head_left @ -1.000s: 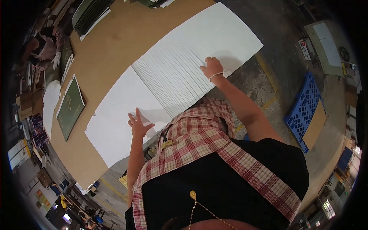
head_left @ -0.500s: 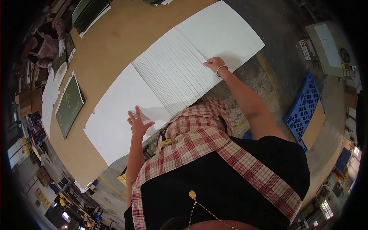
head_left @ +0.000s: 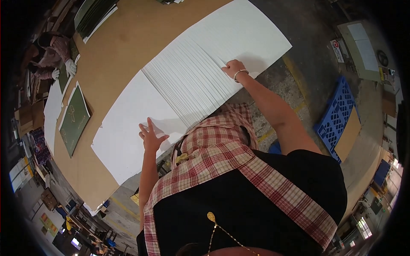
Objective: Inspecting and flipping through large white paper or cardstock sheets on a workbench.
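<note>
Long tan counter [head_left: 128,47] runs diag. across workshop. Grey concrete floor [head_left: 307,55] w/ yellow line [head_left: 294,72] at rt. Blue plastic crate [head_left: 335,117] w/ brown board [head_left: 349,134] on floor. Cluttered shelving lower left, dim.

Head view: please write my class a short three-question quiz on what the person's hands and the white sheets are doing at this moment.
1. True or false: the left hand rests with fingers spread on a white sheet.
2. Which does the right hand touch? A. the blue crate B. the fanned stack of white sheets C. the green board
3. In a few words: what is on the right wrist?

Key
1. True.
2. B; the hand lies at the fan's near right edge.
3. A thin bracelet.
</note>
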Demonstrator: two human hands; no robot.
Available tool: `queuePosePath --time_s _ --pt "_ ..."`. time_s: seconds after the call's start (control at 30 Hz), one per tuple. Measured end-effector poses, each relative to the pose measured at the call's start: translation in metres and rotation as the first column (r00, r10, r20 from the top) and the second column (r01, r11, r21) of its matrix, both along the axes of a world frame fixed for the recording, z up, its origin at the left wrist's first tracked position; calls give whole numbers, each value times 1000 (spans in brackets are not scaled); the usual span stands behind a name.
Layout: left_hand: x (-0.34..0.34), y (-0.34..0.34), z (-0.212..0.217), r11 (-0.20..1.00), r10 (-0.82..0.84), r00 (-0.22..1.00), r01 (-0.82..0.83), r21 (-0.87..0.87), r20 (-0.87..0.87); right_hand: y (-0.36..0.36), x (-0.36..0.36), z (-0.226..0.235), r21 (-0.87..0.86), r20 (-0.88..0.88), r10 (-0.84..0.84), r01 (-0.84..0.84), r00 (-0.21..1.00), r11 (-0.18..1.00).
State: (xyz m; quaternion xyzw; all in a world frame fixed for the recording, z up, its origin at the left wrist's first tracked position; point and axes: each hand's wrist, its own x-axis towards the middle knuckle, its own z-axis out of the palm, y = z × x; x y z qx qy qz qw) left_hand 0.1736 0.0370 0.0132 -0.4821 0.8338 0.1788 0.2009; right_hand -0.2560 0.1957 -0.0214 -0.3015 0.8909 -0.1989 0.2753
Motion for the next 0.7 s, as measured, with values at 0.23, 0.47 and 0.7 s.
queuePosePath --time_s 0.23,0.47,0.7 --pt "0 1 3 1000 22 1000 -22 21 11 11 24 4 -200 -438 -196 118 877 973" --pt "0 3 5 1000 23 1000 -23 18 -1 10 31 0 -365 -395 -90 -67 914 929" --pt "-1 4 5 1000 27 1000 -27 7 -6 7 63 0 -209 -382 7 -94 924 973"
